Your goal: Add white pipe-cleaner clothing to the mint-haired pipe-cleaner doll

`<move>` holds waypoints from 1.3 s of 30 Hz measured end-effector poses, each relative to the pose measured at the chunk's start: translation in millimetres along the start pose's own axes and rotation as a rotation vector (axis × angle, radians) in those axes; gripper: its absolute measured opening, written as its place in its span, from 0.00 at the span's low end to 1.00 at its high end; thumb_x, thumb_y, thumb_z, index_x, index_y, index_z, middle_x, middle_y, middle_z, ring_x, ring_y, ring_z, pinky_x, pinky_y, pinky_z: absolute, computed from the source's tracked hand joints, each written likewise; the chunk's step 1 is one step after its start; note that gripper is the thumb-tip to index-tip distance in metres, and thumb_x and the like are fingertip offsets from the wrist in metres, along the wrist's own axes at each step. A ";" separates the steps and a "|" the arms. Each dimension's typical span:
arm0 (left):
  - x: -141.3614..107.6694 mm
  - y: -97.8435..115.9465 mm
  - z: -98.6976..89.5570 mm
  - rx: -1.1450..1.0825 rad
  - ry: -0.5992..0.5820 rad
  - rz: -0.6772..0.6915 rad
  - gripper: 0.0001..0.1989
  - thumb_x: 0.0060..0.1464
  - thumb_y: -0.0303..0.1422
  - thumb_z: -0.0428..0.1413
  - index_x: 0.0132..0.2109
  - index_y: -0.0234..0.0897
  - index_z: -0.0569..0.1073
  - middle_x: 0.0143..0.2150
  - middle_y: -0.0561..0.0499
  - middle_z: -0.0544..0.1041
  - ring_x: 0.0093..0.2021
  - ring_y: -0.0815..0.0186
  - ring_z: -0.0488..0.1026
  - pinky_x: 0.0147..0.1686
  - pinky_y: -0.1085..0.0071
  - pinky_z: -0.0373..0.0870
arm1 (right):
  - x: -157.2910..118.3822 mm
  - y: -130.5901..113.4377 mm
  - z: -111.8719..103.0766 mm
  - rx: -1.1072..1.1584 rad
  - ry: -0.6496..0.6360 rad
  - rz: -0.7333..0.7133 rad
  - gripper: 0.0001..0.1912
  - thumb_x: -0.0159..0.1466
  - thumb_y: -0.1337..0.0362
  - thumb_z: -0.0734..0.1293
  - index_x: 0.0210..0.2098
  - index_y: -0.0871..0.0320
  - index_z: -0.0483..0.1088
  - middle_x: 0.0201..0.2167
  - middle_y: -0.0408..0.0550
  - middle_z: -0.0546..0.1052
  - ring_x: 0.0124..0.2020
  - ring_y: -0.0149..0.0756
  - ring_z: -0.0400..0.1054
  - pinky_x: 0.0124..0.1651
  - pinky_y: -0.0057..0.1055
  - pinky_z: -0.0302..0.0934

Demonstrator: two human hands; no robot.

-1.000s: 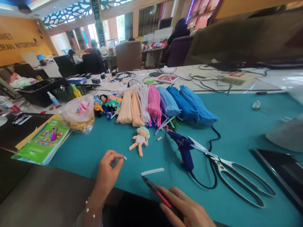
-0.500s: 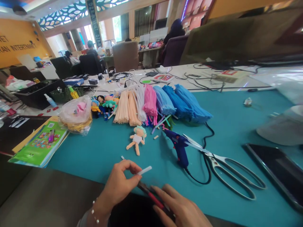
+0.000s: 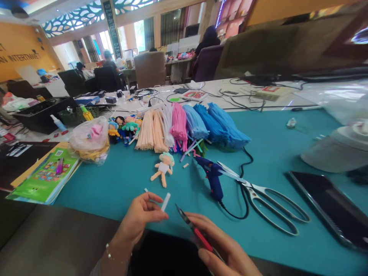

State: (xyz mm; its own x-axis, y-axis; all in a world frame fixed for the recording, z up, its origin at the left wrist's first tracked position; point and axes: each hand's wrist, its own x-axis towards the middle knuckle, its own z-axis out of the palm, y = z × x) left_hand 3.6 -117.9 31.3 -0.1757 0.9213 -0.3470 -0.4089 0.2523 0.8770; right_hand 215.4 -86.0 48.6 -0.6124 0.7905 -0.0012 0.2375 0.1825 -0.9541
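Note:
My left hand (image 3: 138,216) pinches a short white pipe cleaner piece (image 3: 166,202) between thumb and fingers, its free end slanting upward. My right hand (image 3: 225,243) is closed around red-handled pliers (image 3: 201,237), whose dark jaws point toward the white piece but stand apart from it. A small doll (image 3: 163,168) with a peach body, white top and pale green hair lies on the teal mat (image 3: 103,188) beyond my hands. Another white bit (image 3: 146,190) shows just past my left fingers.
A blue glue gun (image 3: 213,180) with its black cord and large scissors (image 3: 258,191) lie to the right, beside a phone (image 3: 327,207). Bundles of peach, white, pink (image 3: 178,122) and blue pipe cleaners (image 3: 227,126) line the back. A plastic bag (image 3: 89,138) and green booklet (image 3: 43,176) sit left.
The pliers have come away from the white piece, moving right with my right hand. My left hand has tilted the piece more upright. The view has shifted slightly.

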 end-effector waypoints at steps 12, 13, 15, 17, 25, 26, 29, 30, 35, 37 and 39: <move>-0.8 -12.0 2.8 0.000 -0.150 -0.018 0.19 0.35 0.37 0.68 0.33 0.32 0.72 0.23 0.51 0.77 0.25 0.68 0.73 0.29 0.72 0.65 | 22.5 -7.2 16.8 0.089 0.063 -0.135 0.23 0.60 0.50 0.65 0.52 0.52 0.71 0.51 0.55 0.74 0.55 0.48 0.65 0.58 0.44 0.57; -1.3 -11.5 1.9 0.007 -0.132 -0.014 0.18 0.36 0.37 0.68 0.33 0.32 0.72 0.22 0.52 0.76 0.24 0.68 0.73 0.29 0.73 0.65 | 22.3 -6.8 18.1 0.105 0.082 -0.130 0.23 0.60 0.50 0.66 0.52 0.52 0.71 0.52 0.55 0.73 0.55 0.48 0.65 0.58 0.44 0.57; -2.6 -10.3 0.0 0.021 -0.102 -0.013 0.18 0.35 0.37 0.68 0.33 0.33 0.72 0.21 0.53 0.75 0.24 0.68 0.72 0.29 0.72 0.65 | 22.0 -5.9 21.0 0.139 0.108 -0.115 0.23 0.59 0.50 0.66 0.52 0.51 0.71 0.53 0.54 0.72 0.56 0.48 0.64 0.59 0.45 0.56; -4.4 -9.3 -2.2 0.038 -0.082 -0.015 0.18 0.34 0.36 0.68 0.33 0.33 0.72 0.20 0.54 0.74 0.24 0.67 0.73 0.30 0.71 0.66 | 22.1 -5.4 24.0 0.178 0.124 -0.096 0.23 0.59 0.50 0.66 0.52 0.50 0.71 0.54 0.53 0.72 0.56 0.47 0.64 0.57 0.43 0.59; -19.7 0.5 -43.6 0.371 0.213 0.157 0.16 0.38 0.37 0.63 0.36 0.36 0.72 0.20 0.55 0.74 0.25 0.67 0.71 0.30 0.71 0.65 | 26.4 -0.9 28.3 0.212 0.151 -0.106 0.22 0.59 0.52 0.67 0.51 0.49 0.71 0.54 0.52 0.72 0.55 0.47 0.65 0.52 0.38 0.64; -24.6 3.6 -57.4 0.467 0.296 0.189 0.16 0.39 0.38 0.62 0.37 0.37 0.72 0.20 0.56 0.73 0.25 0.67 0.70 0.31 0.70 0.65 | 26.1 0.2 27.8 0.215 0.152 -0.098 0.22 0.59 0.52 0.67 0.51 0.49 0.71 0.54 0.52 0.72 0.55 0.48 0.65 0.53 0.39 0.64; -46.9 13.7 -109.0 0.766 0.599 0.256 0.18 0.40 0.44 0.59 0.37 0.39 0.73 0.21 0.55 0.73 0.25 0.64 0.70 0.30 0.68 0.65 | 24.0 3.6 24.8 0.227 0.139 -0.049 0.23 0.59 0.52 0.67 0.52 0.51 0.71 0.56 0.53 0.70 0.55 0.49 0.65 0.50 0.38 0.66; -56.5 16.5 -127.5 0.863 0.707 0.227 0.19 0.39 0.47 0.57 0.37 0.39 0.73 0.21 0.55 0.73 0.23 0.63 0.70 0.28 0.68 0.64 | 23.3 4.7 23.4 0.231 0.140 -0.041 0.23 0.59 0.51 0.67 0.52 0.51 0.71 0.57 0.54 0.69 0.54 0.49 0.66 0.49 0.37 0.67; -99.7 19.4 -190.4 1.451 1.106 0.161 0.12 0.45 0.38 0.50 0.36 0.41 0.74 0.21 0.51 0.74 0.26 0.55 0.72 0.28 0.64 0.63 | 20.7 7.1 16.8 0.161 0.161 -0.006 0.25 0.58 0.49 0.66 0.52 0.52 0.71 0.55 0.53 0.71 0.55 0.50 0.65 0.54 0.41 0.63; -104.4 15.3 -190.3 1.526 1.149 0.321 0.14 0.46 0.38 0.50 0.38 0.39 0.74 0.30 0.44 0.77 0.32 0.52 0.73 0.32 0.59 0.65 | 21.2 6.5 16.9 0.137 0.163 0.010 0.25 0.59 0.49 0.66 0.52 0.52 0.71 0.55 0.52 0.72 0.56 0.50 0.64 0.57 0.43 0.60; -99.8 9.0 -175.0 1.445 1.121 0.556 0.13 0.47 0.40 0.51 0.37 0.38 0.73 0.36 0.41 0.77 0.37 0.51 0.73 0.38 0.56 0.66 | 22.6 5.3 19.1 0.135 0.149 0.011 0.25 0.59 0.49 0.66 0.53 0.51 0.71 0.55 0.52 0.72 0.56 0.50 0.64 0.56 0.43 0.60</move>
State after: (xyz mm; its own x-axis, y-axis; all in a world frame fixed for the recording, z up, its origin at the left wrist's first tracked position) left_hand -139.2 -259.4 15.7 -0.6615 0.5360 0.5244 0.7350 0.6023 0.3116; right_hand 188.5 -78.3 37.8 -0.4894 0.8718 0.0227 0.1341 0.1009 -0.9858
